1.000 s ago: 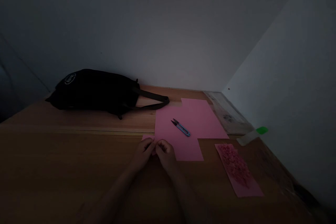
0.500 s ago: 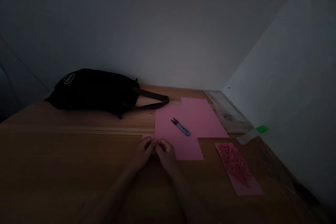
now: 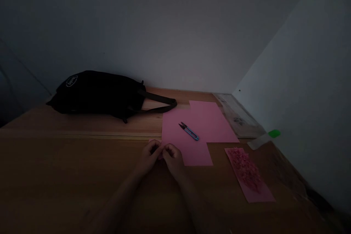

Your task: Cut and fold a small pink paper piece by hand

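Note:
My left hand [image 3: 149, 157] and my right hand [image 3: 173, 158] meet fingertip to fingertip over the wooden table [image 3: 68, 175], both pinching a small pink paper piece [image 3: 160, 154] between them. It is mostly hidden by the fingers. Just beyond them lies a large pink paper sheet [image 3: 200, 124] with cut-out corners. Blue thread snips [image 3: 189, 131] rest on that sheet, apart from both hands.
A black bag [image 3: 98, 95] with a strap lies at the back left against the wall. To the right, a narrow pink strip [image 3: 251, 181] carries a heap of small pink paper bits. A green-capped tube [image 3: 264, 139] and a clear plastic sleeve [image 3: 237, 117] lie by the right wall.
Both hands have stayed together on the small pink piece, with only slight finger motion. The view has shifted a little downward.

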Available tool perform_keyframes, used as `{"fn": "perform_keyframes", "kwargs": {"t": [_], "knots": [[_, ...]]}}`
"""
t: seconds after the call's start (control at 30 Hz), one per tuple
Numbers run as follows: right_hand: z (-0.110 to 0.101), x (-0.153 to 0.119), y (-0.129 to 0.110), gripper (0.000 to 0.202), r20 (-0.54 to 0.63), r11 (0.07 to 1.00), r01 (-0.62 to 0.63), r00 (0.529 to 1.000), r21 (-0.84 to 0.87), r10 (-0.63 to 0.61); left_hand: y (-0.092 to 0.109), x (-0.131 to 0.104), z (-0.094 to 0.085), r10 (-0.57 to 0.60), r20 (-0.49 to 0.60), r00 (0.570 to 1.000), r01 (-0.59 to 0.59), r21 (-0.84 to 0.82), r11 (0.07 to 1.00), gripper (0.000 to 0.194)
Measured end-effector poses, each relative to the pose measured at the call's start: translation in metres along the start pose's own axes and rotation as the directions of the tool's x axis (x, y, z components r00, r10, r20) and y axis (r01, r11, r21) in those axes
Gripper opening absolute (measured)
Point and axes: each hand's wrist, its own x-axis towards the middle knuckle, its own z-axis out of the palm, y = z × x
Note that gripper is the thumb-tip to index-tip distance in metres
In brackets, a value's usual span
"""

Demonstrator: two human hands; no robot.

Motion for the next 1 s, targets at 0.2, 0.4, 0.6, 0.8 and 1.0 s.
{"fn": "perform_keyframes", "kwargs": {"t": [0.2,0.4,0.6,0.8,1.0], "knots": [[0.0003,0.0003,0.0001,0.013,-0.046,0.999,0.045,0.998,-0.031,-0.046,0.0022,-0.0006,-0.0006,-0.034,0.024,0.999,0.036,-0.078,0.996,0.021],[-0.0003,0.0014,0.0047,0.012,-0.068,0.998,0.040,0.997,-0.044,-0.043,0.0025,-0.0004,0.0000,-0.044,0.005,0.999,0.045,-0.102,0.994,0.020],[-0.0005,0.0023,0.0064,0.016,-0.036,1.000,0.017,0.999,-0.014,-0.018,0.0000,0.0005,-0.0009,-0.062,-0.005,0.998,0.061,-0.105,0.993,0.021],[0.0007,0.0014,0.0045,0.016,-0.041,1.000,0.019,0.999,0.002,-0.019,-0.0019,0.0018,-0.0002,-0.068,-0.015,0.998,0.065,-0.145,0.987,0.017],[0.0007,0.0016,0.0043,0.016,-0.051,1.000,0.016,0.999,0.023,-0.015,0.0001,0.0014,0.0003,-0.070,-0.028,0.997,0.065,-0.137,0.988,0.017]]}}
